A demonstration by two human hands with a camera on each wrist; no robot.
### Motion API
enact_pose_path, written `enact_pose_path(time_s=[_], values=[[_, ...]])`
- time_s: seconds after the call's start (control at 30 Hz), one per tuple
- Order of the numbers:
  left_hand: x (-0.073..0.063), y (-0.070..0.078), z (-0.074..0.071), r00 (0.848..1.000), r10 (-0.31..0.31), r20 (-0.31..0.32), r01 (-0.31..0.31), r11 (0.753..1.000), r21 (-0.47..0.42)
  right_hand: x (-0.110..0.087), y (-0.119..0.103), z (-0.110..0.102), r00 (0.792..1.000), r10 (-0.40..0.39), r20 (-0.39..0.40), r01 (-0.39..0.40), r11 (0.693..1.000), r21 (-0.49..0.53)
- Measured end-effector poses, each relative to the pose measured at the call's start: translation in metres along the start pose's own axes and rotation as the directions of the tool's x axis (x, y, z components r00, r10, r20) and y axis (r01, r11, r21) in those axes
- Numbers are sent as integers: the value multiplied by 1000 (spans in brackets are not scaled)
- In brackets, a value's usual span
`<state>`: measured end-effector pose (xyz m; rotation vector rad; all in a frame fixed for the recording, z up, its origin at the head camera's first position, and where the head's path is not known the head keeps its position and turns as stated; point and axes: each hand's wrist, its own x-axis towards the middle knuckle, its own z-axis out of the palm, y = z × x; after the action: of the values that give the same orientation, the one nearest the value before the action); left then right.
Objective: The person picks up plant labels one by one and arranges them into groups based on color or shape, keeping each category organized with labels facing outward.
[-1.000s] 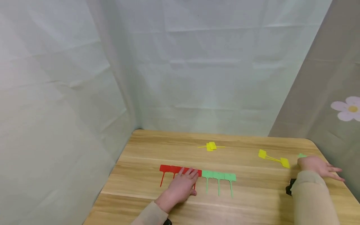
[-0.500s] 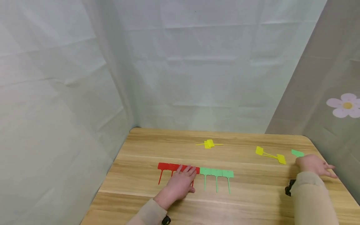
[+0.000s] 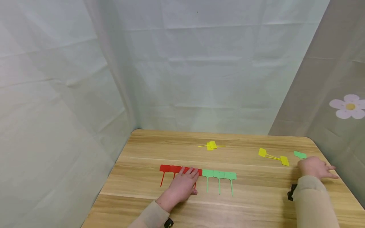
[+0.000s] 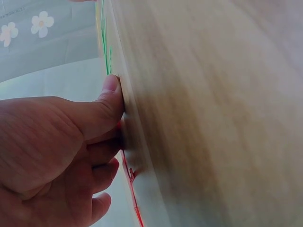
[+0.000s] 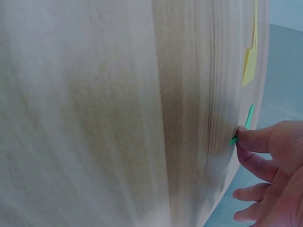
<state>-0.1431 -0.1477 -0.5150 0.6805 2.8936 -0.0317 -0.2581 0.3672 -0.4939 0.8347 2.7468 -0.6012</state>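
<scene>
Red flag-type cable tie tags (image 3: pixel 165 168) lie in a row on the wooden table, heads edge to edge and tails toward me. Three green tags (image 3: pixel 219 174) continue that row to the right. My left hand (image 3: pixel 183 186) rests with extended fingers across the right part of the red ones, partly covering them. At the far right, my right hand (image 3: pixel 313 167) pinches a green tag (image 5: pixel 249 116) by its tail between thumb and index finger, the other fingers spread away. That tag's head (image 3: pixel 300 154) shows beyond the hand.
A crossed pair of yellow tags (image 3: pixel 211 145) lies near the table's back edge. Two more yellow tags (image 3: pixel 273 157) lie left of the right hand, tails overlapping. Pale cloth (image 3: pixel 194 79) hangs behind and beside the wooden table (image 3: pixel 242 209).
The right hand has drawn slightly left and away from the green tag's head, which shows more now. The left hand stays on the red tags. The head view has shifted a little.
</scene>
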Motion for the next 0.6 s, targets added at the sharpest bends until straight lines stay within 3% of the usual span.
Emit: enact_pose_path(time_s=[0.6], values=[[-1, 0, -1, 1000, -11, -1, 11, 1000, -7, 0, 3, 6, 1000, -2, -31, 2, 1000, 17]])
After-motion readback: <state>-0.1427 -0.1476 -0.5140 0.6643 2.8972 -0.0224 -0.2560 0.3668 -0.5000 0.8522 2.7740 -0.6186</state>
